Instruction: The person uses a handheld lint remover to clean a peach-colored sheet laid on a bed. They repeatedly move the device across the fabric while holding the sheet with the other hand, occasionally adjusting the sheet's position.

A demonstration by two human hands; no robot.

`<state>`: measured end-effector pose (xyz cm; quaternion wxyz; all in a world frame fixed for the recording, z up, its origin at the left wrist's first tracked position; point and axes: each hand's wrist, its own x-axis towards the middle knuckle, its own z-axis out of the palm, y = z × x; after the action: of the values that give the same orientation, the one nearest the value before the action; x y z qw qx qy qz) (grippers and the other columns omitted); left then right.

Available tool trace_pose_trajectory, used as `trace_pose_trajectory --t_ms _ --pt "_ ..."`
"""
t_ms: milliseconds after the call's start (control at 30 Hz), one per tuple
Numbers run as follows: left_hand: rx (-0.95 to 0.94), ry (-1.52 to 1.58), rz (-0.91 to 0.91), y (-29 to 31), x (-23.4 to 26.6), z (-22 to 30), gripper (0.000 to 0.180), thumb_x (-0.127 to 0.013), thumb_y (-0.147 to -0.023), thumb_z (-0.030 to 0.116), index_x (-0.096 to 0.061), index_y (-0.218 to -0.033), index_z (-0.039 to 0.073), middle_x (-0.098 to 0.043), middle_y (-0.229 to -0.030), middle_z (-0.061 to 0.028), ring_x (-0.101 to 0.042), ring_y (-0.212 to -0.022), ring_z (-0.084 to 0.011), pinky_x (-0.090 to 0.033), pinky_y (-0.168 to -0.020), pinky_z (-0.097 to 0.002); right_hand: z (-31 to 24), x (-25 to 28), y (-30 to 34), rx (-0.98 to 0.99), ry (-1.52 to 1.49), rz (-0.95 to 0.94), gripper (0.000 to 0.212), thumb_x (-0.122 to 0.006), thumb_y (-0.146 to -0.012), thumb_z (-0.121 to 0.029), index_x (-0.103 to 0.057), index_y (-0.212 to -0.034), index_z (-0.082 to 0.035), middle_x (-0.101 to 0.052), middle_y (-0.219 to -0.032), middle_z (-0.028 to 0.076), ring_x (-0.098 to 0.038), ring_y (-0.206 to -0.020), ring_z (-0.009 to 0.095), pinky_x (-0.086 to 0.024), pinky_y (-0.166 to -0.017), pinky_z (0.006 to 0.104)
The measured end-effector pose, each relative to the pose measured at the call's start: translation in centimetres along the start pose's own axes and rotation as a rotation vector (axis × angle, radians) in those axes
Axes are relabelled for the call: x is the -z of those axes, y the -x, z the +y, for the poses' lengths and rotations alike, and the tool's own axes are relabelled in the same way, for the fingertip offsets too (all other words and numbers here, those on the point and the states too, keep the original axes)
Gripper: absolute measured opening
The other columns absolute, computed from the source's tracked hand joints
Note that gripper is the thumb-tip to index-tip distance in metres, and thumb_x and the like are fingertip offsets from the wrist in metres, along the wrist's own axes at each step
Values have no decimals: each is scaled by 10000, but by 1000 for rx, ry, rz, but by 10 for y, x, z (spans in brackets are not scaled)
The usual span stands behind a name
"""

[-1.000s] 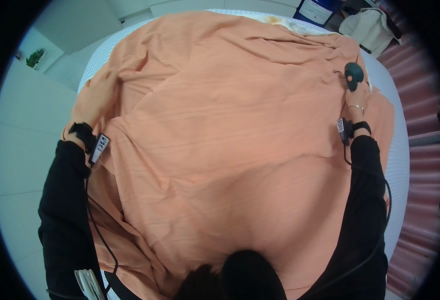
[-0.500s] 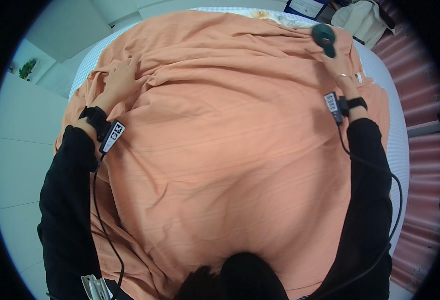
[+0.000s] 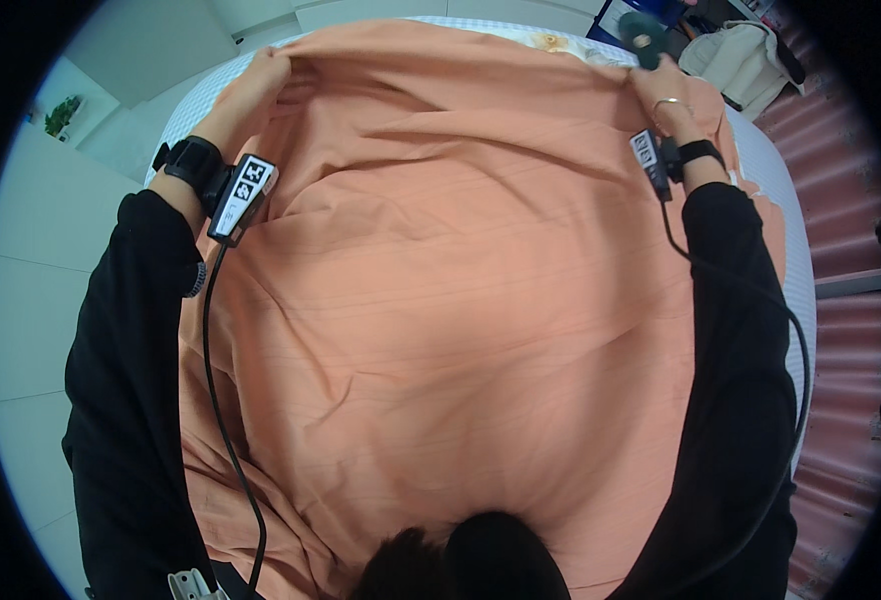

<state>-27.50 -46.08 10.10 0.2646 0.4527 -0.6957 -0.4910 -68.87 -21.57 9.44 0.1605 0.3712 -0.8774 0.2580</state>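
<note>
A large peach-orange cloth point(image 3: 441, 280) with creases and faint lines spreads before me. At its far left edge my left hand point(image 3: 259, 85) is closed on a gathered fold, which is pulled up a little. At the far right my right hand point(image 3: 664, 95) is closed on a dark green thing point(image 3: 644, 38) with a round head and a short handle, blurred by motion. The cloth's far edge rises by that hand too; whether the fingers also pinch it I cannot tell. Between my hands the far edge stands in a raised fold.
Under the cloth lies a white-blue checked cover point(image 3: 761, 150), showing along the rim. A patterned patch point(image 3: 553, 43) shows beyond the far edge. At the far right are a blue container point(image 3: 616, 20) and a cream bag point(image 3: 746, 65). Pinkish-red pleated fabric point(image 3: 846, 200) hangs along the right.
Both hands have moved farther away from me. My left hand, flat on the cloth before, now grips and lifts its edge. The dark green thing went along with my right hand.
</note>
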Motion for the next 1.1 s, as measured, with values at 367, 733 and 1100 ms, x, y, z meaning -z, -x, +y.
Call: trace_pose_trajectory --t_ms 367,733,1100 --pt "-631 -696 -143 55 0 -55 738 -642 -830 314 -285 -1408 26 -374 -1391 -196 -330 -1314 -300 -265 -1077 -362 67 35 65 128 -197 -149 429 -702 -711 -218 -585 -1076 -24 -653 -823 149 -624 -775 283 -488 -730 341" --pt "-880 -1311 159 107 31 -86 215 -489 -843 111 -591 -1017 38 -638 -839 -191 -610 -755 -357 -467 -715 -446 106 9 108 -49 214 -252 316 -610 -743 -138 -576 -1049 -68 -633 -985 218 -595 -928 397 -477 -811 443" --pt "-640 -812 53 41 30 -79 331 -530 -842 147 -524 -1166 81 -547 -1176 -167 -608 -895 -324 -472 -737 -427 75 7 65 -117 25 -67 374 -674 -749 -249 -614 -1069 -63 -647 -1026 195 -626 -927 336 -490 -802 386"
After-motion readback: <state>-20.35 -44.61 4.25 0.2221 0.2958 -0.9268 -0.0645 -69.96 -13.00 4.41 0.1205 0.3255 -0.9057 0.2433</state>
